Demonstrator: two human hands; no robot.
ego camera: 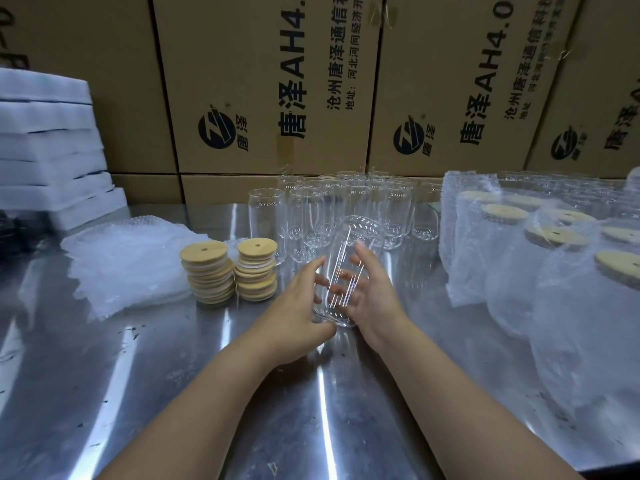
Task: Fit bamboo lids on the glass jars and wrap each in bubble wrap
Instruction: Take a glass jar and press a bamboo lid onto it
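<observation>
the jar (346, 271) is held up over the middle of the counter (173, 375), between both hands and with no lid on it. its long axis runs away from the person and tilts upward: the base is low and near the wrists, the open mouth is high and faces the back edge. the left hand (298, 306) cups the jar's left side, with fingers curled round behind the glass and the thumb down by the base. the right hand (374, 292) clasps the other side, fingers lying up along the wall. so both hands are full, each holding this one jar.

the lids (207, 268) stand in two stacks just left of the jar, beside the left hand. that hand looks the nearer one to reach for a lid, but it would have to let go first. the mouth points away from the stacks, so i think the jar wants righting before a lid can seat.

further left lies a heap of wrap (128, 258). bare jars (346, 202) crowd the back edge, and wrapped jars (536, 254), with lids on, fill the right side. boxes (259, 81) wall the back, and foam (52, 150) is piled at the back left corner.
</observation>
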